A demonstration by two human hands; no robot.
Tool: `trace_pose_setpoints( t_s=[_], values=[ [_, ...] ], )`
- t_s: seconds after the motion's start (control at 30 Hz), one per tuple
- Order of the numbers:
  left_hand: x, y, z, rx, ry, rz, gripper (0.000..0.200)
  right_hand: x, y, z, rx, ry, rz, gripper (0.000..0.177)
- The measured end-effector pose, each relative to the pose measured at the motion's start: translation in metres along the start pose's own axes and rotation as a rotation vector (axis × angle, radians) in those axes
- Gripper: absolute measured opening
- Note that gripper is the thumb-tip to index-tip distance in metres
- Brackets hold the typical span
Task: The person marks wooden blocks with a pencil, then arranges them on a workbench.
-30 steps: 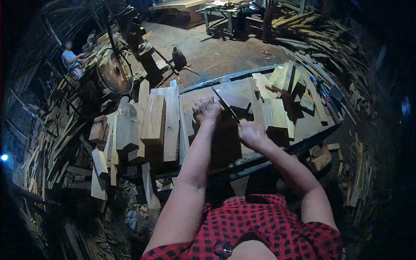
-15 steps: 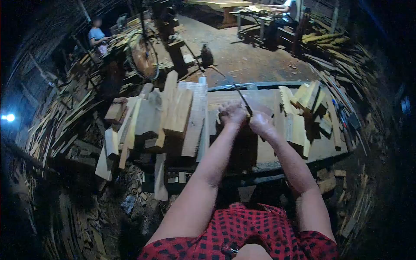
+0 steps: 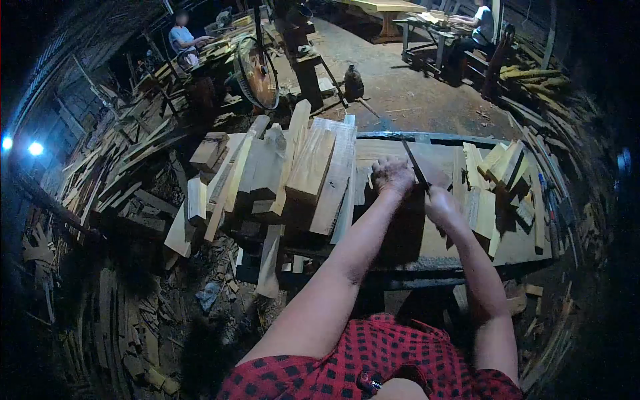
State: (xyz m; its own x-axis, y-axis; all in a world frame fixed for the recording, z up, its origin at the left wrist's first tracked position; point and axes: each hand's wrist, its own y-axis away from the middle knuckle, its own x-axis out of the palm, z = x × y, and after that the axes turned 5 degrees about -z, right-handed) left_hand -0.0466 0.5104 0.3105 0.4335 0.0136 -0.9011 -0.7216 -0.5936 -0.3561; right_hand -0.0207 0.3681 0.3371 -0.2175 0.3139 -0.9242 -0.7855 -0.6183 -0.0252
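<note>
My right hand [image 3: 443, 205] is closed around the near end of a long, narrow, dark-bladed tool [image 3: 415, 160], which slants away and to the left over the bench. Just left of the blade, my left hand [image 3: 392, 176] is low over the bench top with its fingers curled. Whatever lies under those fingers is hidden by the hand and shadow. Close on the left, a row of thick wooden blocks [image 3: 312, 163] and boards lies across the bench [image 3: 437, 257]. Shorter pale wood blocks [image 3: 481, 208] sit to the right of my right hand.
A bicycle wheel [image 3: 256, 73] stands beyond the bench, near a dark jug-shaped object [image 3: 354, 83]. Two people, one at far left [image 3: 183, 40] and one at far right [image 3: 484, 30], sit at work. Wood strips [image 3: 113, 157] pile up at left; scraps litter the floor.
The view has turned left, so the scene sits farther right in the picture. My right hand has drawn slightly nearer my body relative to my left hand, with the tool still in it.
</note>
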Motion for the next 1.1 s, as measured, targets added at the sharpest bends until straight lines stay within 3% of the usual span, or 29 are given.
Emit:
trace_pose_setpoints(
  t_s=[0.07, 0.17, 0.37, 0.47, 0.57, 0.7, 0.83, 0.9, 0.97, 1.1],
  values=[
    [-0.003, 0.0, -0.001, -0.011, 0.004, -0.014, 0.026, 0.007, -0.022, 0.005, 0.011, -0.047, 0.045, 0.028],
    [-0.009, 0.002, -0.003, -0.015, 0.03, 0.022, 0.026, 0.007, -0.017, 0.011, 0.006, 0.041, -0.066, 0.029],
    [-0.004, 0.0, 0.0, -0.012, 0.053, -0.03, 0.027, -0.001, 0.082, -0.03, -0.031, 0.037, -0.012, 0.027],
    [-0.004, -0.001, -0.001, -0.035, 0.054, -0.009, 0.027, -0.009, 0.08, -0.023, 0.01, 0.113, 0.05, 0.027],
    [-0.001, 0.0, 0.001, -0.003, 0.04, 0.012, 0.026, -0.006, 0.037, 0.0, -0.036, 0.084, -0.113, 0.025],
    [-0.004, 0.0, -0.001, -0.004, 0.03, 0.007, 0.025, 0.008, -0.008, 0.006, -0.041, 0.013, -0.116, 0.025],
    [-0.007, 0.001, -0.003, -0.011, 0.055, -0.012, 0.025, 0.01, 0.021, -0.005, -0.038, 0.014, -0.095, 0.026],
    [-0.004, 0.002, -0.001, -0.025, 0.041, 0.006, 0.025, -0.021, 0.069, 0.009, -0.031, -0.074, -0.071, 0.025],
    [-0.001, -0.001, -0.001, -0.033, 0.062, -0.019, 0.025, 0.004, 0.091, -0.027, 0.004, 0.106, 0.004, 0.025],
    [0.002, 0.0, 0.0, -0.031, 0.051, -0.023, 0.024, -0.006, 0.07, -0.017, -0.013, 0.113, 0.019, 0.027]
  ],
)
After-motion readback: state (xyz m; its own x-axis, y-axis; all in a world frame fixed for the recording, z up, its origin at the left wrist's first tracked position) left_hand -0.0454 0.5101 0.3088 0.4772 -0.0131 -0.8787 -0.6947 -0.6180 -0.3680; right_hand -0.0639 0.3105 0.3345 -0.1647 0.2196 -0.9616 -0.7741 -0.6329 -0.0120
